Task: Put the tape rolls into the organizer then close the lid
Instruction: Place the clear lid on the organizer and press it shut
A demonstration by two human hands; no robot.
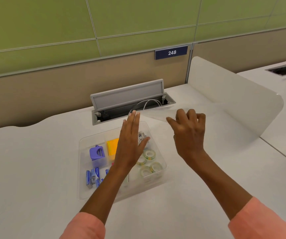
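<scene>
A clear plastic organizer [84, 192] sits on the white desk just below my hands. Its right compartment holds several clear tape rolls [149, 154], lying flat and close together. The transparent lid [156, 113] hangs in the air above and behind the organizer, tilted and motion-blurred. My right hand [188, 133] is curled around the lid's near edge. The flat, straight fingers of my left hand [131, 142] touch the lid's left end, and this hand hides the organizer's middle.
Other compartments hold a purple sharpener [96, 153], orange sticky notes [112, 146] and blue staple boxes [92, 176]. Behind the organizer is an open cable hatch [128, 102] with a raised grey flap. A white divider panel [233, 104] stands on the right.
</scene>
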